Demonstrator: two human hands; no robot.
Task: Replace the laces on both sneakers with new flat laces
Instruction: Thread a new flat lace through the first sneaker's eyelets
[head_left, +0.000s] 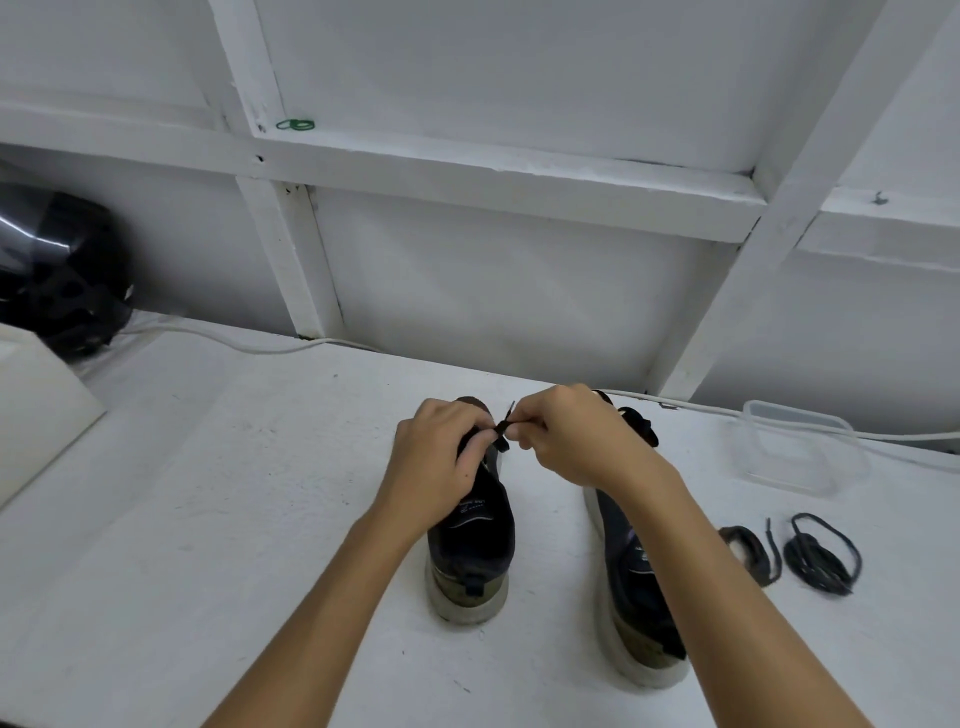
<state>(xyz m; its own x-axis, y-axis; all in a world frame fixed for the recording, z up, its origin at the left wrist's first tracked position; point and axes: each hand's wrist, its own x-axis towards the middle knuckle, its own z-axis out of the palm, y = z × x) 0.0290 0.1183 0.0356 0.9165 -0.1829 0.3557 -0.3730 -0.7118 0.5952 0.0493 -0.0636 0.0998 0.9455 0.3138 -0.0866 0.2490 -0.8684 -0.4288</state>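
**Now both hands meet over the left sneaker**

Up front, the left hand (439, 462) sits on the tongue end of the left sneaker (470, 545), fingers curled down onto the dark upper, thumb and forefinger closing in on a black lace (503, 430). The right hand (566, 434) comes in from the other side and pinches that same lace between thumb and fingertips, its short stiff tip poking up just above the knuckles. So the two hands are almost touching, both nipping one lace right above the shoe's front.

Both sneakers stand on the white table (208, 493), heels toward the camera, pale soles and olive heel patches showing. The right sneaker (639, 582) is just beside its partner, partly hidden under the right forearm, its tongue sticking up past the wrist.

Over to the right lie two loose bundles of lace: a brownish-black bundle (748, 553) near the right sneaker, and a black coiled bundle (823, 556) just beyond it. Farther back stands a clear plastic tub (800, 447), with a white cable (270, 347) running along the wall. Far left, a black helmet (57, 275) rests at the table's back corner.
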